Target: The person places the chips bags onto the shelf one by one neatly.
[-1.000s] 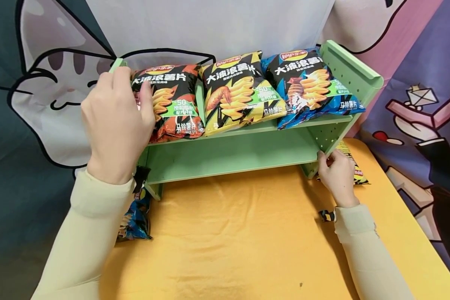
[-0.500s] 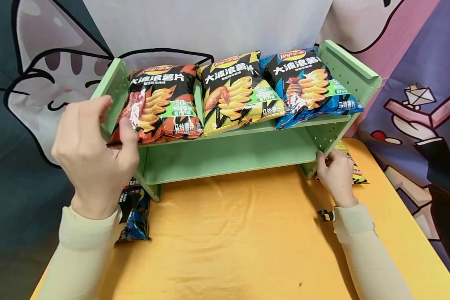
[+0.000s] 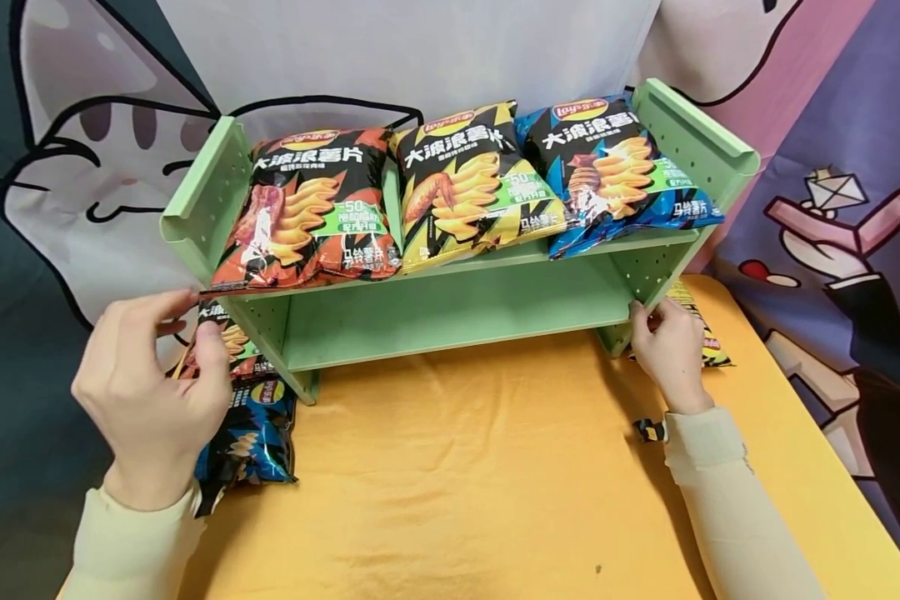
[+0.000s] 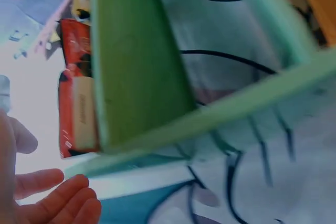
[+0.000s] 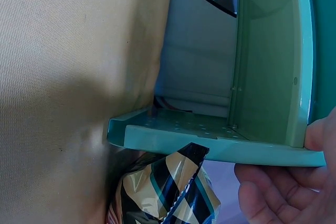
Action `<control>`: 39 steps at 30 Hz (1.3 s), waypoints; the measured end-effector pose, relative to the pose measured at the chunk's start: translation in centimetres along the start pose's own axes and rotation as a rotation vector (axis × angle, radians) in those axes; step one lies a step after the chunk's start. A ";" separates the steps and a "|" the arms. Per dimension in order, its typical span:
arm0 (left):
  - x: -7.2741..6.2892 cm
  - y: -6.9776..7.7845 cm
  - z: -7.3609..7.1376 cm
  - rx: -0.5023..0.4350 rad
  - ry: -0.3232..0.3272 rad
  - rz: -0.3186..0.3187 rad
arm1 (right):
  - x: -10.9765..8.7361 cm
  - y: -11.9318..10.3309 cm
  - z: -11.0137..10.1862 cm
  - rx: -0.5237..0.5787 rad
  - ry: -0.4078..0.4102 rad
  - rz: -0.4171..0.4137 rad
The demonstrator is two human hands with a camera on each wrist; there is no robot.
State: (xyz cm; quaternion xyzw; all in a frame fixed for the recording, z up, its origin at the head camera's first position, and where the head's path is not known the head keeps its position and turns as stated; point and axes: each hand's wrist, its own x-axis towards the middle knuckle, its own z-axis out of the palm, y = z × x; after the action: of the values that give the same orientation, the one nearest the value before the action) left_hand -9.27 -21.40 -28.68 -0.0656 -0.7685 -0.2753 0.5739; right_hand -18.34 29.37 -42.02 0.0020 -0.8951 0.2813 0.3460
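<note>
A green two-tier shelf (image 3: 457, 312) stands on the table. Its top tier bears a red chip bag (image 3: 307, 208), a yellow chip bag (image 3: 476, 187) and a blue chip bag (image 3: 615, 175), side by side and leaning back. My left hand (image 3: 150, 396) hovers just outside the shelf's left side, fingers bent and holding nothing. The left wrist view shows the hand's fingers (image 4: 58, 198) apart from the shelf. On the other side my right hand (image 3: 672, 354) grips the front edge of the right side panel (image 5: 220, 148), thumb inside and fingers outside.
Left of the shelf, another red chip bag (image 3: 232, 342) and a blue chip bag (image 3: 251, 433) lie partly behind my left hand. A yellow chip bag (image 3: 708, 337) sits behind my right hand. A yellow cloth (image 3: 457, 483) covers the table; printed curtains (image 3: 420, 50) hang behind.
My left hand has come down from the shelf's top left corner to beside its lower left side, uncovering the red bag. My right hand keeps its grip on the right panel.
</note>
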 end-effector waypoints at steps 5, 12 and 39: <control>-2.2 -3.4 -1.4 0.034 -0.141 -0.053 | 0.0 0.0 0.0 0.007 -0.007 0.006; -5.1 -8.3 -3.6 0.133 -0.499 -0.036 | 0.0 0.1 0.1 0.002 -0.004 -0.001; -10.6 -17.6 -7.0 0.135 -1.181 0.308 | 0.0 0.0 -0.2 0.009 -0.015 0.018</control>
State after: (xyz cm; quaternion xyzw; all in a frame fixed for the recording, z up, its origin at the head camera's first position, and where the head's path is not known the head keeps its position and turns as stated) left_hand -7.16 -37.36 -43.24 -0.2808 -0.9541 -0.0572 0.0872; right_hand -18.24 29.44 -41.90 -0.0024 -0.8964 0.2882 0.3369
